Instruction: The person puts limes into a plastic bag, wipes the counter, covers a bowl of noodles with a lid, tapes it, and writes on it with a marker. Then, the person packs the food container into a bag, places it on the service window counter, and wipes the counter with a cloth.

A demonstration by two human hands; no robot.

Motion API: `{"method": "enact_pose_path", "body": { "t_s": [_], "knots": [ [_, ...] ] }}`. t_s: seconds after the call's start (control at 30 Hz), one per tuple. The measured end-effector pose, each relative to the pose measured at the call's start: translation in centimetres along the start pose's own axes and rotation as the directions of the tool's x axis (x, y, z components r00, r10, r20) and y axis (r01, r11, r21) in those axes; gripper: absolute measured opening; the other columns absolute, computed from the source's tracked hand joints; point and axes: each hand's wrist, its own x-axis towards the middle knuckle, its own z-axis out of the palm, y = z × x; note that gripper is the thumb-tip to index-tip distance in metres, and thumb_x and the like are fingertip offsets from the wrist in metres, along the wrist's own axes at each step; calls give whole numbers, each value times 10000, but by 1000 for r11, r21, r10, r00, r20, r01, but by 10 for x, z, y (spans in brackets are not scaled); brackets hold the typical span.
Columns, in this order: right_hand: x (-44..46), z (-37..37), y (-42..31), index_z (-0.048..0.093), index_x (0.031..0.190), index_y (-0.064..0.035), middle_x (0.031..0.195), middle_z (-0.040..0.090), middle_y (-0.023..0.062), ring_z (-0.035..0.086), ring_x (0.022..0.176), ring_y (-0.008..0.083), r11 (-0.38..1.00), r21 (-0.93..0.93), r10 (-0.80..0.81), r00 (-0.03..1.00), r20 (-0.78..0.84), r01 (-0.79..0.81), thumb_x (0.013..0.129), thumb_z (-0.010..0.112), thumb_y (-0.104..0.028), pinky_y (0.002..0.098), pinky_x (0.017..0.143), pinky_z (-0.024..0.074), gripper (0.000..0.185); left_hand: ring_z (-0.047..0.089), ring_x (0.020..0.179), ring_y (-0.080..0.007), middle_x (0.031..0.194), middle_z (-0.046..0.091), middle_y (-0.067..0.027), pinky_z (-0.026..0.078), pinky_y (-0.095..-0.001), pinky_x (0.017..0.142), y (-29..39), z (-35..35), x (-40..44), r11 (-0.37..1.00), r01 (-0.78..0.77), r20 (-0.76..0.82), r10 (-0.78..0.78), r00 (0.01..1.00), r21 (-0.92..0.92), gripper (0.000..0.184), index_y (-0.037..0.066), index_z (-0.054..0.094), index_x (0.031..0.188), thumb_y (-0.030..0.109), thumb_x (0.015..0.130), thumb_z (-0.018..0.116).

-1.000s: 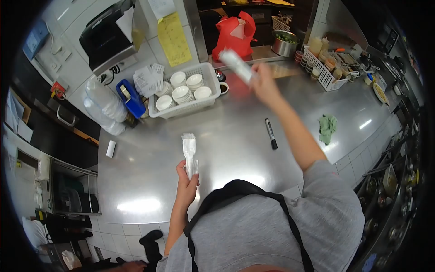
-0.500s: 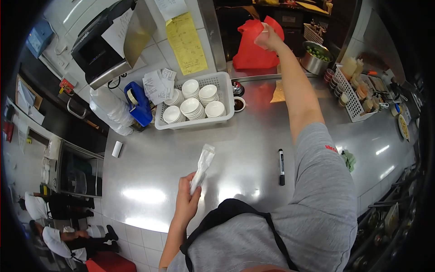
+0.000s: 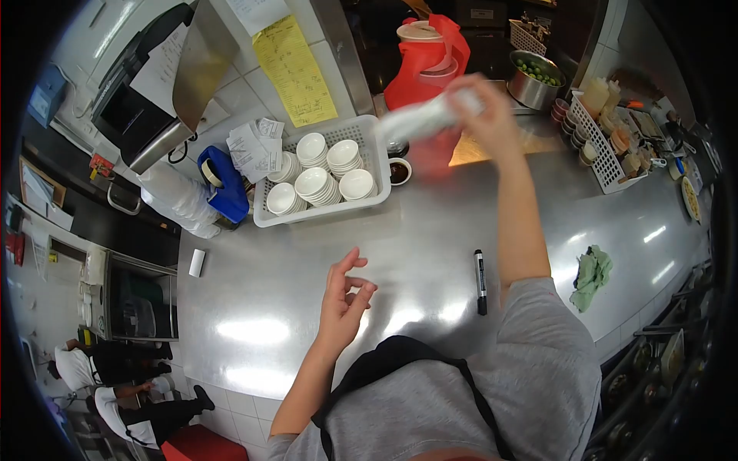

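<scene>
My right hand (image 3: 488, 115) is closed on a white wrapped packet (image 3: 419, 119), blurred by motion, in front of the red plastic bag (image 3: 411, 77) at the top centre. A round container (image 3: 420, 31) shows in the bag's opening. Over the steel counter (image 3: 400, 253), my left hand (image 3: 347, 303) has its fingers apart and slightly curled, holding nothing. A black marker (image 3: 480, 283) lies on the counter to the right of it.
A white basket (image 3: 323, 215) of stacked small bowls stands behind my left hand, beside a sauce cup (image 3: 400, 172) and a blue tape dispenser (image 3: 224, 184). At right are a green cloth (image 3: 592, 276), a condiment basket (image 3: 603, 165) and a pot (image 3: 536, 84). Two people are at lower left.
My left hand no longer holds the white packet and its fingers have spread. My right hand has come back from the red bag with a white packet. The bag's opening now shows a round container.
</scene>
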Motion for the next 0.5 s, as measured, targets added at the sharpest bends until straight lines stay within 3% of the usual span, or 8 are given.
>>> {"method": "enact_pose_path", "body": {
  "t_s": [0.03, 0.1, 0.13, 0.2, 0.3, 0.37, 0.43, 0.5],
  "knots": [
    [17, -19, 19, 595, 885, -102, 812, 590, 13, 581, 667, 136, 1000, 5, 16, 985, -174, -15, 804, 596, -151, 237, 520, 474, 95, 525, 810, -105, 1125, 446, -75, 441, -211, 557, -15, -5, -6, 1000, -2, 1, 2, 1000, 1, 489, 84, 368, 1285, 47, 829, 540],
    [52, -51, 63, 589, 878, -80, 796, 597, 84, 592, 731, 228, 850, -513, -348, 858, -377, 120, 781, 593, -133, 316, 620, 479, 111, 531, 803, -114, 1109, 455, -84, 436, -211, 566, -45, -15, -22, 965, 48, -92, -24, 995, 259, 447, 75, 419, 1234, 43, 812, 561],
    [65, -57, 77, 589, 878, -80, 796, 597, 84, 592, 731, 228, 852, -511, -344, 860, -378, 117, 781, 593, -133, 316, 620, 479, 111, 531, 803, -114, 1109, 455, -84, 436, -211, 566, -60, -19, -33, 964, 52, -92, -28, 995, 261, 447, 75, 419, 1234, 43, 812, 561],
    [89, -62, 100, 583, 886, -65, 813, 590, 141, 582, 801, 300, 726, -682, -406, 852, -330, 82, 760, 590, -127, 364, 715, 457, 140, 538, 790, -123, 1100, 465, -91, 430, -209, 569, -84, -25, -51, 935, 153, -172, -101, 980, 321, 395, 65, 463, 1176, 30, 798, 574],
    [122, -43, 137, 593, 852, -72, 842, 593, 146, 582, 819, 321, 754, -654, -334, 896, -293, 67, 755, 592, -126, 380, 722, 462, 112, 543, 777, -123, 1090, 472, -91, 426, -206, 564, -103, -29, -69, 938, 208, -205, -154, 967, 278, 368, 59, 483, 1147, 16, 793, 574],
    [141, -24, 159, 574, 997, -89, 905, 606, 149, 587, 857, 323, 746, -664, -134, 968, -214, -44, 728, 635, -172, 384, 760, 462, 288, 547, 773, -125, 1101, 456, -93, 431, -210, 571, -102, -28, -70, 939, 215, -205, -162, 965, 270, 374, 57, 477, 1153, 13, 794, 572],
    [138, 0, 159, 438, 1230, -90, 1132, 539, 161, 525, 1041, 310, 840, -522, 191, 981, 29, -148, 710, 674, -192, 359, 879, 425, 579, 548, 763, -124, 1130, 428, -99, 438, -216, 581, -97, -26, -69, 937, 221, -221, -163, 961, 271, 363, 54, 477, 1144, 10, 795, 569],
    [137, 15, 179, 314, 1311, -87, 1281, 413, 177, 442, 1151, 309, 726, -680, -43, 994, 104, 103, 673, 707, -268, 360, 925, 394, 771, 541, 777, -132, 1145, 414, -104, 443, -221, 597, -94, -26, -69, 930, 202, -227, -134, 965, 309, 364, 52, 477, 1141, 5, 791, 566]
  ]
}}
